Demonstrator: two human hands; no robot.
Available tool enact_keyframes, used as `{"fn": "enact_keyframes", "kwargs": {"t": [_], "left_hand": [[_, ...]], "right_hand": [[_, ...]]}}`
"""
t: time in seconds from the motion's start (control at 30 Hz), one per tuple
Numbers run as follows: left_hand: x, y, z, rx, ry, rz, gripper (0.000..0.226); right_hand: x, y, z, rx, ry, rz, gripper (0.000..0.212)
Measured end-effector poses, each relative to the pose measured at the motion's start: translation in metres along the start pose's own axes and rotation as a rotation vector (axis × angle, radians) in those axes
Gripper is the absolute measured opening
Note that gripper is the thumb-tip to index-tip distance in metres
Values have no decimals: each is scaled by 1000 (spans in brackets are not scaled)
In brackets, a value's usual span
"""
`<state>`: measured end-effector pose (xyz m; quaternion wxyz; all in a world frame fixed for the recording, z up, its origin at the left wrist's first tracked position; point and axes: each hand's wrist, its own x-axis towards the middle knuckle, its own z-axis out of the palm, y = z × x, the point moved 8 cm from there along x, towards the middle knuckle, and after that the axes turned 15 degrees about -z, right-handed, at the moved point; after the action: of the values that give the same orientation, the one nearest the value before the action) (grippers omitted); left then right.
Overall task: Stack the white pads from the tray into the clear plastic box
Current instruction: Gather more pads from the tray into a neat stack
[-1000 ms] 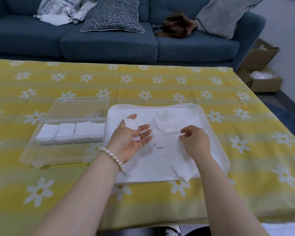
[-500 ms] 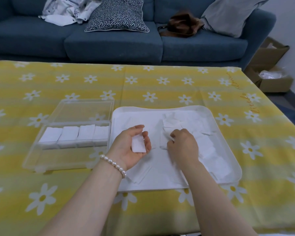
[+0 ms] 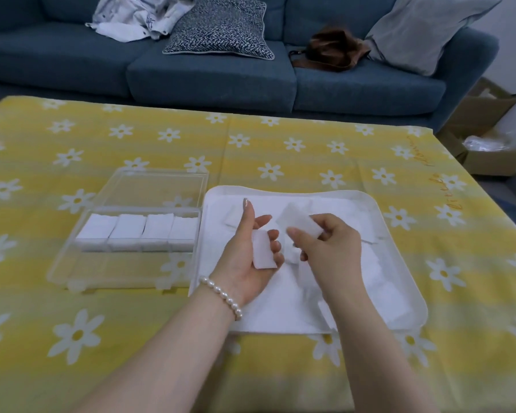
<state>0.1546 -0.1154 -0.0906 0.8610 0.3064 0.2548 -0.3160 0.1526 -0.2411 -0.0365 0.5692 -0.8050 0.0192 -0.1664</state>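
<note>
A white tray (image 3: 399,231) on the yellow flowered cloth holds several loose white pads (image 3: 379,281). Left of it lies the clear plastic box (image 3: 72,263) with its lid open; a row of white pad stacks (image 3: 137,231) fills its far side. My left hand (image 3: 245,263) is palm up over the tray's left part, its fingers curled under a small stack of pads (image 3: 262,251). My right hand (image 3: 328,248) hovers just right of it and pinches one white pad (image 3: 298,219) lifted off the tray.
A blue sofa (image 3: 215,79) with cushions, clothes and a brown bag (image 3: 331,52) runs behind the table. Cardboard boxes (image 3: 489,156) stand on the floor at the right. The yellow cloth (image 3: 280,150) stretches beyond the tray and box.
My right hand has lifted a pad off the tray and brought it up beside my left hand. My left hand still holds its small stack, thumb now raised.
</note>
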Motion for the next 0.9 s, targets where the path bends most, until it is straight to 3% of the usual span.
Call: {"fn": "enact_keyframes", "kwargs": {"t": [0.07, 0.17, 0.27, 0.33, 0.4, 0.5, 0.63, 0.73, 0.8, 0.9], "left_hand": [[0, -4, 6, -23, -62, -9, 67], [-2, -7, 11, -74, -148, -46, 78], [0, -5, 1, -71, -83, -78, 61], [2, -2, -9, -69, 8, -86, 34], [2, 5, -20, -112, 96, -79, 20], [1, 16, -28, -212, 128, -63, 21], [1, 17, -24, -219, 40, -106, 32], [0, 15, -19, -240, -21, -129, 36], [-1, 14, -20, -233, -21, -134, 34], [-1, 14, -22, -227, -1, -140, 30]], "right_hand": [[-5, -19, 5, -185, -2, -154, 16], [-13, -38, 27, -457, -172, -364, 5], [-19, -40, 49, -494, -413, -454, 11], [-16, -39, 49, -305, -491, -419, 21], [-1, -30, 29, -198, -384, -364, 25], [22, 12, 0, -497, -302, -280, 25], [17, 65, 17, -747, -602, -164, 53], [15, 78, 28, -860, -673, -164, 68], [17, 81, 28, -910, -642, -157, 62], [23, 71, 23, -841, -493, -174, 33]]}}
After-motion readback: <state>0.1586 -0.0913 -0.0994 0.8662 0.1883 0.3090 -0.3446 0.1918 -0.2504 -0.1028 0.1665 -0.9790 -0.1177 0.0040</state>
